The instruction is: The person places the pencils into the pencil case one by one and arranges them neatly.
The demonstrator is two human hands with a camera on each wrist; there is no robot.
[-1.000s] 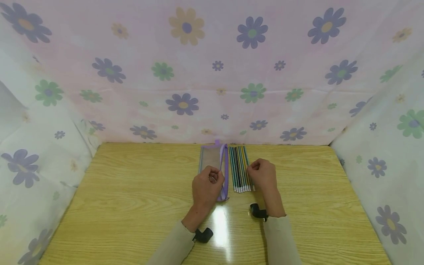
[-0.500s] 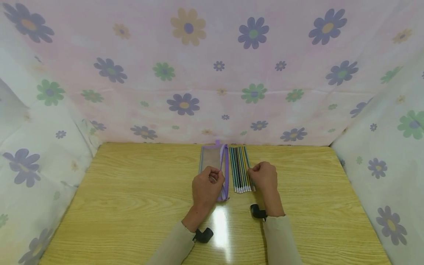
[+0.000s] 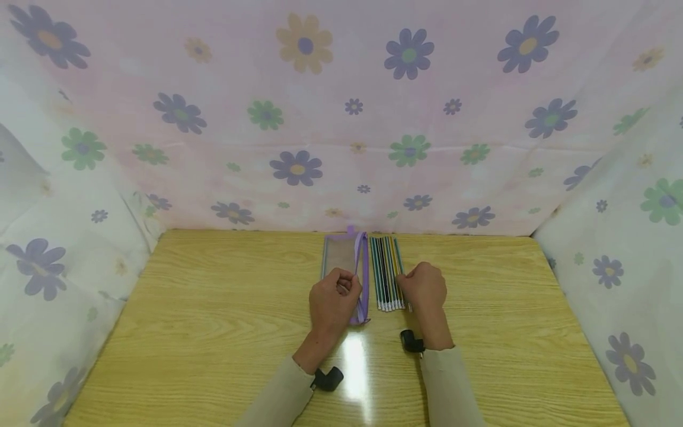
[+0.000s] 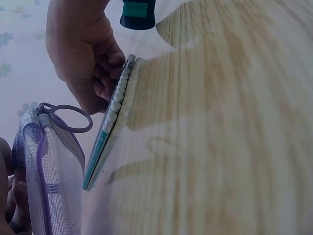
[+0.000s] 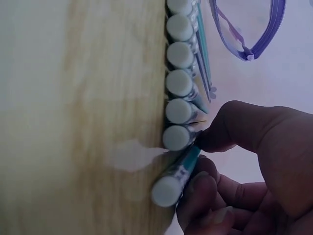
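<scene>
A mesh pencil case (image 3: 338, 252) with purple trim and an open zipper lies at the back middle of the table. My left hand (image 3: 333, 299) pinches the edge of its opening. Just right of the case, several pencils (image 3: 385, 267) in teal, black and yellow lie side by side, white eraser ends toward me. At the right end of that row my right hand (image 3: 425, 286) pinches a teal pencil (image 5: 188, 161) between thumb and fingers. Its eraser end sits slightly apart from the others in the right wrist view. A ring zipper pull (image 4: 48, 108) hangs at the case's near corner.
The wooden table (image 3: 213, 332) reaches back to a flowered cloth (image 3: 331, 118), which also hangs along both sides. Black wrist cameras sit on the left wrist (image 3: 328, 379) and right wrist (image 3: 411, 341).
My right hand has shifted slightly, with its fingertips now lower along the end pencil, which stands a little off the row. The left hand stays on the pencil case.
</scene>
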